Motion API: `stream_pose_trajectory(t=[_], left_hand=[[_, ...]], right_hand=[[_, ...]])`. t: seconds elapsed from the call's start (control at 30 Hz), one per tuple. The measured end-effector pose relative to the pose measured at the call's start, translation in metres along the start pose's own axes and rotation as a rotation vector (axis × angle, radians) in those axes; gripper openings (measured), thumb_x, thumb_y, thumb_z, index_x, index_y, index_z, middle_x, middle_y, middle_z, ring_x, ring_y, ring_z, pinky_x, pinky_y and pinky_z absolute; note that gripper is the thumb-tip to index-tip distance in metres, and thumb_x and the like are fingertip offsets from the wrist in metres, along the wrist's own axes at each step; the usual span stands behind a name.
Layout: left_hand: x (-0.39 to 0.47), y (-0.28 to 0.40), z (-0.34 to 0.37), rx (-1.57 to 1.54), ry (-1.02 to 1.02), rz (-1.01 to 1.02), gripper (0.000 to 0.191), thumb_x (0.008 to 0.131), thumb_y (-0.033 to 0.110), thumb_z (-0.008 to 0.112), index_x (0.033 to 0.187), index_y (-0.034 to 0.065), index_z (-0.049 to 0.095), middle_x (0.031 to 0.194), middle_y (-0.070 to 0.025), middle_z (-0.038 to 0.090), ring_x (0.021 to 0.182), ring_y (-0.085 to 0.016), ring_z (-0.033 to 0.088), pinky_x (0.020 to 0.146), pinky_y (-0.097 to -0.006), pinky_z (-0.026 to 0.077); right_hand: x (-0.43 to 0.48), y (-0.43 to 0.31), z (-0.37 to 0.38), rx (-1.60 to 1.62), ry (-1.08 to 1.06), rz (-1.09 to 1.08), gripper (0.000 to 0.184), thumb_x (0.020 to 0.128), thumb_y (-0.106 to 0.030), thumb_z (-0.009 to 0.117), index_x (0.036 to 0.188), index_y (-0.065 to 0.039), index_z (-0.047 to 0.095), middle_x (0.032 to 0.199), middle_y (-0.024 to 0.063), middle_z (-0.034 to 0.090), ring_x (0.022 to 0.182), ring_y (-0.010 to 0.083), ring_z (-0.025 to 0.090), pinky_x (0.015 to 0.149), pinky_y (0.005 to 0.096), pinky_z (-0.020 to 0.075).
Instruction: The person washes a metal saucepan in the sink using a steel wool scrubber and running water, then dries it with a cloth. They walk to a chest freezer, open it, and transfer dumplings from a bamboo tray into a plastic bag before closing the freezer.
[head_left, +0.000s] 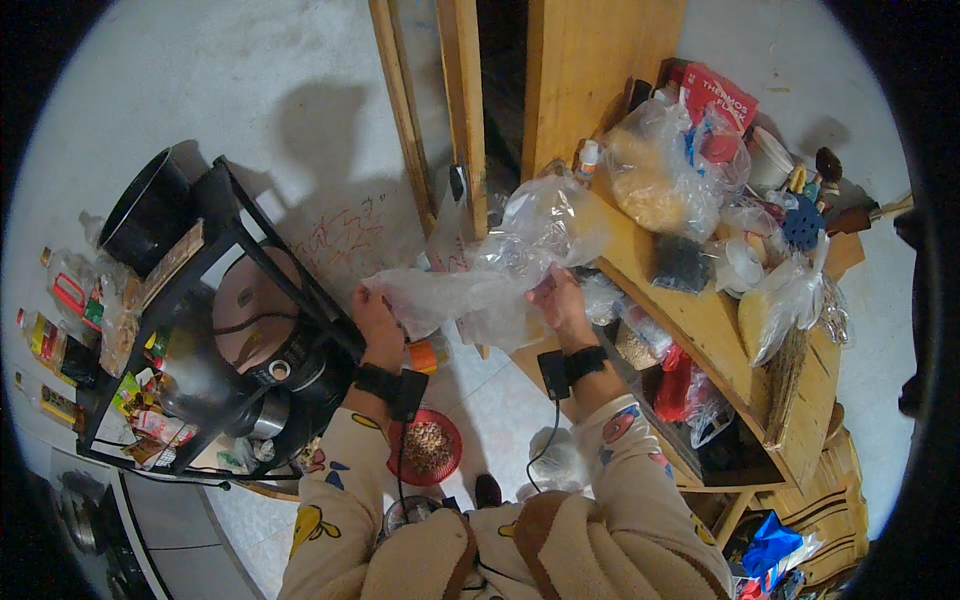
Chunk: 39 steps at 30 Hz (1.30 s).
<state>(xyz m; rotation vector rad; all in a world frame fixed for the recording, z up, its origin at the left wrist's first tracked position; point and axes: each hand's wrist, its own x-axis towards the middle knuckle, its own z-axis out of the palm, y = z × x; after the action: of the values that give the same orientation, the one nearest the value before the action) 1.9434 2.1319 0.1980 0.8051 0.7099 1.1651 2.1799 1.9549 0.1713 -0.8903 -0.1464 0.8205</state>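
Note:
A crumpled clear plastic bag (465, 300) stretches between my two hands in the middle of the view. My left hand (375, 315) grips its left end near the black shelf rack. The bag's right part is pinched in my right hand (556, 296), beside the wooden cabinet's edge. Beyond my right hand, more clear plastic (559, 217) billows up; whether it is the same bag I cannot tell. Below, on the tiled floor, a red plastic basket (459, 457) holds what look like peanuts or beans.
The black metal rack (277, 277) at left holds a rice cooker (255, 315), a black pot (150, 210) and bottles. On the right, a wooden cabinet (630, 255) is crowded with plastic bags, a red box (716, 101) and a straw brush (787, 386). Wooden door frames stand ahead.

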Motion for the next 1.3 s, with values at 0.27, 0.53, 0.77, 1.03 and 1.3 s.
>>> stream_pose_trajectory(t=[0.27, 0.53, 0.77, 1.03, 1.3], left_hand=[[0.0, 0.005, -0.015, 0.609, -0.193, 0.372, 0.021, 0.085, 0.013, 0.052, 0.105, 0.0044, 0.052, 0.093, -0.0054, 0.057, 0.084, -0.018, 0.057, 0.076, -0.0281, 0.046], [-0.033, -0.061, 0.05, 0.758, -0.645, 0.248, 0.063, 0.078, 0.015, 0.067, 0.13, 0.0011, 0.035, 0.125, -0.0123, 0.047, 0.111, -0.026, 0.049, 0.093, -0.0347, 0.04], [-0.047, -0.08, 0.095, 1.149, -0.552, 0.087, 0.057, 0.075, 0.024, 0.066, 0.121, -0.0016, 0.044, 0.111, -0.0241, 0.056, 0.105, -0.038, 0.052, 0.089, -0.0401, 0.042], [0.009, -0.111, 0.071, 1.513, -0.594, 0.349, 0.04, 0.078, 0.017, 0.058, 0.114, 0.0005, 0.051, 0.094, -0.0218, 0.06, 0.092, -0.038, 0.057, 0.087, -0.0432, 0.043], [0.047, -0.117, 0.059, 0.226, -0.355, -0.362, 0.049, 0.08, 0.011, 0.058, 0.126, 0.0076, 0.041, 0.107, -0.0165, 0.056, 0.101, -0.032, 0.054, 0.088, -0.0421, 0.042]], right_hand=[[0.0, -0.006, -0.004, 0.212, -0.116, -0.136, 0.014, 0.091, -0.014, 0.042, 0.1, -0.012, 0.053, 0.089, 0.0037, 0.06, 0.076, 0.0169, 0.058, 0.063, 0.033, 0.0504], [-0.014, -0.011, 0.024, 0.225, -0.33, -0.074, 0.021, 0.087, -0.008, 0.046, 0.108, -0.008, 0.052, 0.105, 0.0115, 0.062, 0.09, 0.022, 0.06, 0.072, 0.0353, 0.0514], [-0.026, -0.035, 0.054, -0.016, -0.401, -0.057, 0.015, 0.086, -0.009, 0.05, 0.099, -0.006, 0.056, 0.094, 0.008, 0.063, 0.085, 0.0196, 0.059, 0.079, 0.0289, 0.0459], [-0.07, -0.099, 0.061, 0.031, -0.261, -0.531, 0.02, 0.088, -0.016, 0.051, 0.104, -0.005, 0.053, 0.089, 0.0054, 0.06, 0.076, 0.0152, 0.057, 0.067, 0.0271, 0.0458], [-0.067, -0.076, -0.025, -1.096, -0.318, -0.119, 0.045, 0.081, -0.009, 0.053, 0.125, -0.005, 0.046, 0.123, 0.0075, 0.052, 0.111, 0.0246, 0.049, 0.095, 0.0332, 0.0381]])
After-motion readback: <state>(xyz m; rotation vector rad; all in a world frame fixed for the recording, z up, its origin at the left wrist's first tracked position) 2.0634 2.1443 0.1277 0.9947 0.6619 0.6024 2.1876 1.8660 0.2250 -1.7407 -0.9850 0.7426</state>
